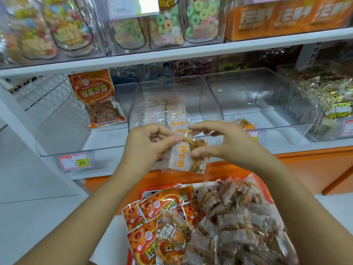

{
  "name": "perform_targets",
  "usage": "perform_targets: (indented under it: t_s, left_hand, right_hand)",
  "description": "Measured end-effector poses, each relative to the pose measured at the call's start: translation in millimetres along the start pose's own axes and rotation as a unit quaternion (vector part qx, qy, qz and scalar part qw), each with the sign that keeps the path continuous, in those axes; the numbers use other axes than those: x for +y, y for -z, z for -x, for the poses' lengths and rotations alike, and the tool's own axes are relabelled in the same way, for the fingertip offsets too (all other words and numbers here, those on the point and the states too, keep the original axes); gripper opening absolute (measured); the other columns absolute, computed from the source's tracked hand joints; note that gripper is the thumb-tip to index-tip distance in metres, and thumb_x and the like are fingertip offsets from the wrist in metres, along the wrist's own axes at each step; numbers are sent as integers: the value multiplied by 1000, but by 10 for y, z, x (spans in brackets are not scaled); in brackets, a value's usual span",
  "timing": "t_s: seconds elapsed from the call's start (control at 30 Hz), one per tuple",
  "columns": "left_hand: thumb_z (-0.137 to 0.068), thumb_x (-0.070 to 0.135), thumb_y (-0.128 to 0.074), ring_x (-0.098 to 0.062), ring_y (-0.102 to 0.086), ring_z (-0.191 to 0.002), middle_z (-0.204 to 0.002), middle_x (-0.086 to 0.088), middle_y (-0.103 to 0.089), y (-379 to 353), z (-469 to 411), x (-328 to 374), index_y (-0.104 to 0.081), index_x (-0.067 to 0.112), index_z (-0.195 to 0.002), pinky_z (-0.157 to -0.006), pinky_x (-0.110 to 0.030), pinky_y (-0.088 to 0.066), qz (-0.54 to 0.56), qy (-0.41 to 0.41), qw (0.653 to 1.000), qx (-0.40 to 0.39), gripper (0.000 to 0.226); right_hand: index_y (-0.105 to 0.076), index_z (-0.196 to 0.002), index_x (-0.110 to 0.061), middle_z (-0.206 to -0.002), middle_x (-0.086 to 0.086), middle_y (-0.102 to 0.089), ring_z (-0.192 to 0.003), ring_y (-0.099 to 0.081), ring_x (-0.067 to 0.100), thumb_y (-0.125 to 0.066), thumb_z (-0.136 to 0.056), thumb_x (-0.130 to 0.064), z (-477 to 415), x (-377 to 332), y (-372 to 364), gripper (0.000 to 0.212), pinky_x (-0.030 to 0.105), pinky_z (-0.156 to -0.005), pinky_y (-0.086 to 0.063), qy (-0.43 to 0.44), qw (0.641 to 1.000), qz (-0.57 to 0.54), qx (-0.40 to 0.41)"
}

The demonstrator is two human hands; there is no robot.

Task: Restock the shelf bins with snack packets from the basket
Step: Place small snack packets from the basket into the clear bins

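Both hands hold one small clear snack packet (186,156) with white and orange print in front of the shelf. My left hand (152,142) pinches its top left corner. My right hand (215,142) pinches its right side with thumb and fingers. Behind them the middle clear bin (133,104) holds several of the same small packets. Below, a red basket (142,192) is heaped with orange packets (152,205) and small clear packets (233,222).
The left clear bin (63,131) has one orange packet (97,98) leaning at its back. The right clear bin (267,104) holds one small packet (245,124). A further bin (334,100) at far right is full. Candy jars stand on the upper shelf (172,52).
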State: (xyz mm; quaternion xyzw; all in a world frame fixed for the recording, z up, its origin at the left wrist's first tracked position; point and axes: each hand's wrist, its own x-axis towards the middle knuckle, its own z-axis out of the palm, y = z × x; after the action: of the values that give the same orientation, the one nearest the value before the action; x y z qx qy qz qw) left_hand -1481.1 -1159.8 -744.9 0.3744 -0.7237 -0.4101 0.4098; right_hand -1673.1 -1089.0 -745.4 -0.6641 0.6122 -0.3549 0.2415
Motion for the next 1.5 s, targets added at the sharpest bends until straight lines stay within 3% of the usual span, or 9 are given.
perform_targets:
  t_s: [0.2,0.4,0.63,0.87,0.97,1.13,1.23,1.4,1.5]
  left_hand:
    - [-75,40,-69,-11,-66,-63,-65,1,-69,15,-104,50,-65,14,-77,-65,-29,-55,-15,-34,999,14,27]
    - [-94,38,-52,-23,-64,-77,-73,-3,-68,293,-274,-350,-64,14,-75,-73,-36,-51,-302,59,951,18,33]
    - [-90,27,-56,-23,-61,-76,-78,-6,-68,429,-240,-495,-66,12,-74,-66,-33,-49,-398,117,909,-43,23]
    - [-92,30,-57,-21,-58,-75,-75,-4,-63,394,-229,-451,-58,17,-70,-61,-28,-40,-403,121,906,-52,25]
    - [-93,29,-57,-19,-57,-73,-75,-4,-63,389,-229,-433,-58,18,-71,-60,-28,-39,-401,121,906,-57,24]
    - [-93,28,-56,-15,-54,-69,-75,-4,-62,379,-231,-418,-57,17,-71,-53,-25,-36,-399,120,907,-58,24]
    - [-91,27,-57,-18,-54,-73,-77,-4,-62,401,-242,-434,-56,17,-70,-57,-28,-36,-396,120,908,-62,23]
    - [-89,32,-62,-17,-56,-75,-76,-1,-61,453,-219,-469,-61,14,-78,-58,-28,-39,-382,118,912,-97,21]
    - [-89,34,-63,-14,-55,-73,-74,4,-58,442,-178,-497,-58,18,-74,-55,-24,-37,-399,121,899,-132,23]
  right_hand:
    - [-68,-77,-20,-48,-22,-49,-49,-44,0,-79,-74,-34,-339,-441,206,19,15,-47,-30,61,982,135,-120]
    - [-60,-78,-12,-76,-7,-60,-69,-54,6,-79,-76,-31,-731,-203,454,27,10,-56,-40,38,989,107,97]
    - [-57,-89,-11,-89,5,-67,-68,-60,13,-78,-78,-30,-1069,33,235,30,26,-59,-46,-58,963,257,-54]
    - [-55,-88,-11,-84,9,-67,-76,-69,26,-78,-79,-17,-1227,225,-46,25,36,-74,-58,-183,954,150,-185]
    - [-61,-101,-3,-104,13,-67,-94,-65,29,-75,-81,-23,-1239,266,-152,31,35,-83,-53,-191,944,199,-183]
    - [-53,-80,-8,-89,5,-52,-77,-47,19,-71,-84,-34,-1230,211,-208,31,25,-58,-35,-202,931,260,-155]
    - [-63,-104,-1,-104,12,-65,-80,-59,20,-71,-83,-37,-1183,203,-222,42,25,-63,-43,-230,938,232,-120]
    - [-55,-71,-9,-72,5,-56,-70,-51,19,-66,-88,-32,-811,53,-274,30,29,-62,-37,-45,973,192,123]
    - [-39,-55,-20,-52,-6,-39,-51,-38,7,-61,-91,-37,-442,-45,-469,46,21,-50,-28,47,981,185,18]
